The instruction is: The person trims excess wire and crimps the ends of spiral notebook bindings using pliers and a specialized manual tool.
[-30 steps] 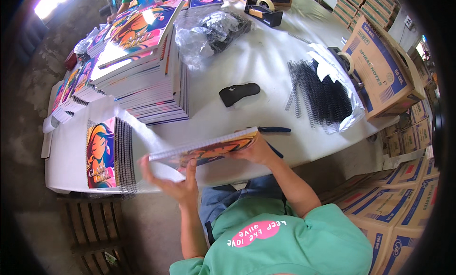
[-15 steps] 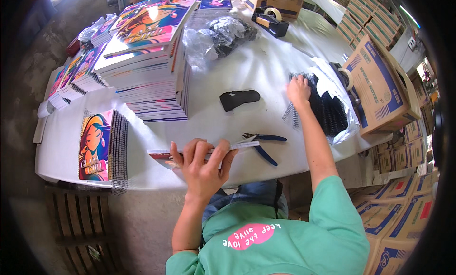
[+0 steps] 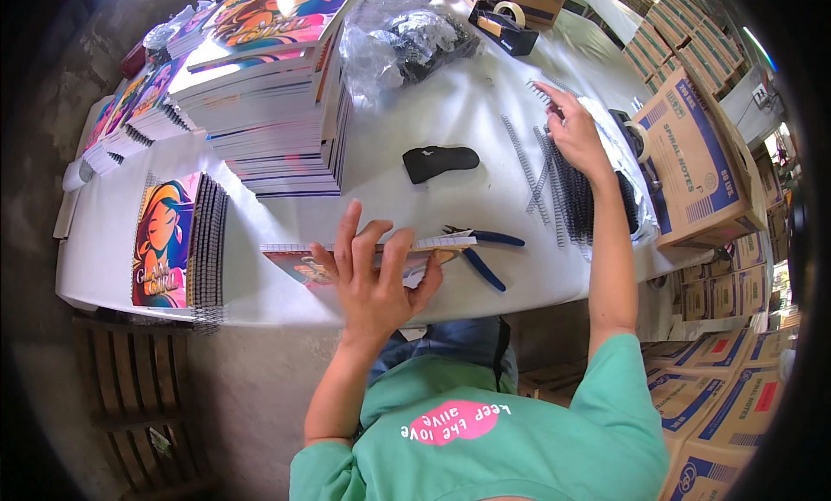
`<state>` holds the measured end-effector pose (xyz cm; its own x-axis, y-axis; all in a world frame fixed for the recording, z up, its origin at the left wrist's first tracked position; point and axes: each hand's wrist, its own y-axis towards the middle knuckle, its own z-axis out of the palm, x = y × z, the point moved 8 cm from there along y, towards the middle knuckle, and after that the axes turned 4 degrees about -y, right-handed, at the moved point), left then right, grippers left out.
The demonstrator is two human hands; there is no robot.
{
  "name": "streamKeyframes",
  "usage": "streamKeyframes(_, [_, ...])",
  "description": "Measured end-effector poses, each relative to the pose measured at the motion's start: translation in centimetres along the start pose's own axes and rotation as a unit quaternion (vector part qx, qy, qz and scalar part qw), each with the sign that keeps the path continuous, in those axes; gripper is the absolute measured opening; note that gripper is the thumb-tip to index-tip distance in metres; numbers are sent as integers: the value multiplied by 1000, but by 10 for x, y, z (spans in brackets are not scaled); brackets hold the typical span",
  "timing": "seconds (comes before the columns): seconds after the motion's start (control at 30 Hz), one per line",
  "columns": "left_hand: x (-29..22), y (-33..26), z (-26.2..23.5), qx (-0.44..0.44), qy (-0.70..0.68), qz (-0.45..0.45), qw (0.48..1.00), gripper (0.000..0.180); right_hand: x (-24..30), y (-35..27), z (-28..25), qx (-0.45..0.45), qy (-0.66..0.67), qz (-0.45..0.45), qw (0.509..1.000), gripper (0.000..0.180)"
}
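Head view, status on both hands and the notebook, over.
Left hand flat on notebook at table edge. Right hand on black wire coils. Blue pliers beside notebook, apart.

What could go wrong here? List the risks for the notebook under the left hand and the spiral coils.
1. The notebook lies at the table's near edge, pinned only by the left hand; it might slip off.
2. The right hand reaches into a loose pile of black spiral coils; they could tangle or scatter.
3. The blue-handled pliers lie beside the notebook and might get knocked off.
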<state>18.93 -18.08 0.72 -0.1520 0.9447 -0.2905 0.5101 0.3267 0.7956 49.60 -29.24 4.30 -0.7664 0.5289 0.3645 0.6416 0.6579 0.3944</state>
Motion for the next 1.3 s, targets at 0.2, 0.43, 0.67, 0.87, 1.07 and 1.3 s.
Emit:
streamKeyframes(0.2, [-6,-4,7,-43,16,-55,997,62,132,-76,-6,153,174,-212,949,37])
streamKeyframes(0.43, [-8,-3,11,-58,32,-77,995,70,122,-103,13,91,293,-100,947,19])
streamKeyframes(0.67, [-10,0,7,-41,46,-55,997,62,133,-101,13,105,279,-174,938,25])
streamKeyframes(0.87, [-12,-1,7,-17,35,-59,998,60,123,-101,23,180,370,-107,905,23])
streamKeyframes(1.07, [-12,-2,8,-15,42,-53,998,60,128,-97,24,218,344,-123,905,21])
streamKeyframes(1.3, [-13,6,4,3,15,-55,998,56,136,-94,19,231,311,-197,900,18])
